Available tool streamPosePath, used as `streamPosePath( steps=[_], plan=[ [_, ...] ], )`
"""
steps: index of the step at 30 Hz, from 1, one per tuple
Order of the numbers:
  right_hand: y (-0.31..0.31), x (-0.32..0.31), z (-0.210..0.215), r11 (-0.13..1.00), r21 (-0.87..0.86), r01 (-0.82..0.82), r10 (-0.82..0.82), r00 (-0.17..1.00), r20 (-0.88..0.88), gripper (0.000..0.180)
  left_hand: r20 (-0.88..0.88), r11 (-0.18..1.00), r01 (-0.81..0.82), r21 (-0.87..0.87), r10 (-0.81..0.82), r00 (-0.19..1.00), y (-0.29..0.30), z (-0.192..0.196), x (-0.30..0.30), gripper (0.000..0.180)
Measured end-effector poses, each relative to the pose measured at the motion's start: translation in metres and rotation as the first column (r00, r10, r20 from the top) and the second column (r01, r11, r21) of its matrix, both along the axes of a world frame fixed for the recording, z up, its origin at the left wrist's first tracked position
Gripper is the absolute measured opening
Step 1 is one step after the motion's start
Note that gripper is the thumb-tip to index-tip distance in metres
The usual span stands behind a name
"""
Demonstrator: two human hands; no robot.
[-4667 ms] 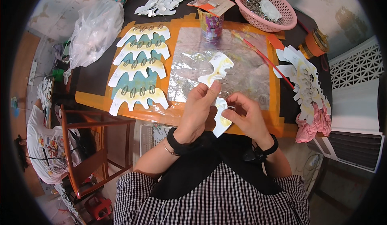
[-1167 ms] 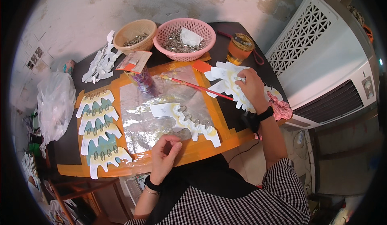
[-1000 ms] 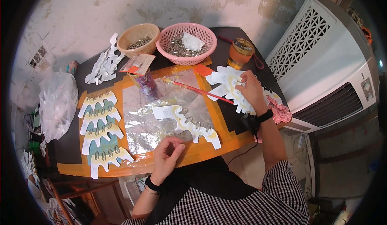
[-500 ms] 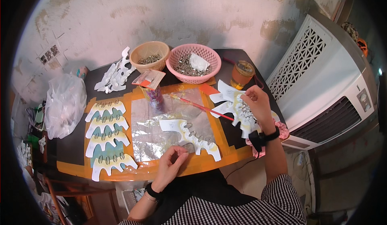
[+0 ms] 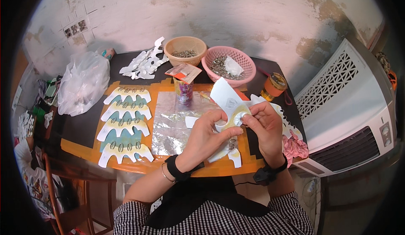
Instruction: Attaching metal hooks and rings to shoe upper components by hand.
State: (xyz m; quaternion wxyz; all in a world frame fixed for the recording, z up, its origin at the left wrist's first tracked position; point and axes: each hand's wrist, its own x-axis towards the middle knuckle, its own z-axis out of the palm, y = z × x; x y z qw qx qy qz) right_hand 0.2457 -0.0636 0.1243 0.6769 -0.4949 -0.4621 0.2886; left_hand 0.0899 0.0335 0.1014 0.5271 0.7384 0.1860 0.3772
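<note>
— What packages sit on the table (image 5: 80,127)?
— A white plastic bag (image 5: 83,82) at far left; a small orange-and-white packet (image 5: 183,72) before the tan bowl (image 5: 185,49).
— And the grips?
— Left hand (image 5: 206,136) and right hand (image 5: 263,127) both pinch one white cutout (image 5: 228,102), raised above the foil sheet (image 5: 177,125).
— Counts?
— Four decorated cutouts (image 5: 124,123) in a column, one pink basket (image 5: 228,62)

A tan bowl (image 5: 185,49) and a pink basket (image 5: 228,60), both holding small metal pieces, stand side by side at the far edge of the surface (image 5: 80,125). A white plastic bag (image 5: 82,83) lies left. An orange jar (image 5: 273,86) stands right, near a white appliance (image 5: 346,108).
</note>
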Motion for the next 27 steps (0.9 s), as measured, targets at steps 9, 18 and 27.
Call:
streamPosePath(
  steps=[9,18,27],
  plan=[
    [0.011,-0.012,-0.015,0.981,-0.137,-0.138,0.141,0.99,0.013,0.024,0.071,0.995,-0.099,-0.031,0.101,0.992,0.012,-0.028,-0.012,0.027],
    [0.016,-0.01,-0.022,0.924,-0.334,-0.188,0.246,0.959,0.141,0.016,-0.138,0.965,-0.037,0.261,0.075,0.988,0.007,-0.015,-0.034,0.017],
    [0.016,-0.01,-0.041,0.8,-0.294,-0.522,0.382,0.823,-0.421,0.023,0.154,0.687,0.375,-0.623,-0.362,0.919,0.012,-0.014,-0.046,0.025]
  ],
)
